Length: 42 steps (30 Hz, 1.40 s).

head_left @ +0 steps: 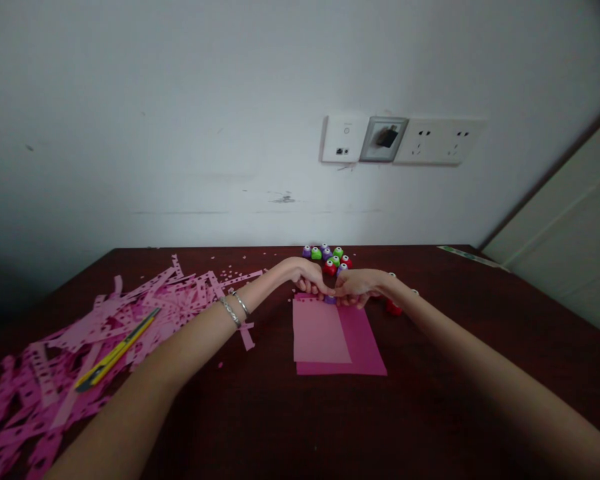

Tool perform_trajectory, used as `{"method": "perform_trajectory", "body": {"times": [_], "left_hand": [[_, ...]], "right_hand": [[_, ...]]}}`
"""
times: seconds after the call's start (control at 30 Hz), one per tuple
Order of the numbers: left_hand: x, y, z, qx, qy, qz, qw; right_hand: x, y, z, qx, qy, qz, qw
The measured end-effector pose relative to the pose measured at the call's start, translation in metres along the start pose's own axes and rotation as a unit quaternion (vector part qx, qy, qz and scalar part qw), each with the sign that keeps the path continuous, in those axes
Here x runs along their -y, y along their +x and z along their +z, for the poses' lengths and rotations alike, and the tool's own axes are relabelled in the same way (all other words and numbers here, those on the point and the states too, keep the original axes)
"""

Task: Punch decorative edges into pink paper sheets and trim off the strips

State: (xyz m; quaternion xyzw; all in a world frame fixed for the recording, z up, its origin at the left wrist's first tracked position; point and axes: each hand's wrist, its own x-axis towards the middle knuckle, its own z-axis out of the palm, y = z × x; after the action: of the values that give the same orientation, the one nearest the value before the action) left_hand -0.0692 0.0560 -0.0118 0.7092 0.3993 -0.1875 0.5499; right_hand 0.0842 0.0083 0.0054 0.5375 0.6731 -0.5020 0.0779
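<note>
My left hand (307, 277) and my right hand (357, 288) meet fingertip to fingertip at the far edge of two pink paper sheets (330, 333). Both hands are closed, pressing together on a small purple paper punch (330, 300) set on the top edge of the sheets. The light pink sheet lies over a darker pink one. My left wrist wears silver bangles (235, 307).
A cluster of small purple, green and red punches (327, 259) sits behind my hands; another red punch (393, 307) lies by my right wrist. Punched pink paper strips (80, 347) and a yellow utility knife (117, 350) cover the dark table's left side. Wall sockets (403, 140) are above.
</note>
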Motion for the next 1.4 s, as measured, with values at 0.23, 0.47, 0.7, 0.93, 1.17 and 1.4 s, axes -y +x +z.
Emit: {"method": "perform_trajectory", "body": {"times": [0.23,0.47,0.7,0.93,1.17,1.4], "left_hand": [[0.003,-0.015,0.016,-0.124,0.014,0.025,0.992],[0.005,-0.032,0.039,-0.309,0.148,0.089,0.935],[-0.003,-0.06,0.113,-0.438,0.355,0.055,0.824],[0.007,-0.054,0.152,-0.402,0.405,0.06,0.819],[0.014,-0.047,0.148,-0.37,0.394,0.056,0.839],[0.01,-0.049,0.15,-0.367,0.384,0.047,0.846]], "right_hand": [[-0.004,-0.006,0.005,-0.047,0.0,-0.026,0.999],[-0.009,-0.007,0.011,-0.142,-0.034,-0.068,0.987],[-0.026,-0.012,0.011,-0.208,0.016,-0.144,0.967],[-0.033,-0.008,0.012,-0.197,-0.087,-0.219,0.951],[-0.036,0.001,0.015,-0.198,-0.134,-0.249,0.938],[-0.044,0.01,0.015,-0.199,-0.126,-0.256,0.938]]}}
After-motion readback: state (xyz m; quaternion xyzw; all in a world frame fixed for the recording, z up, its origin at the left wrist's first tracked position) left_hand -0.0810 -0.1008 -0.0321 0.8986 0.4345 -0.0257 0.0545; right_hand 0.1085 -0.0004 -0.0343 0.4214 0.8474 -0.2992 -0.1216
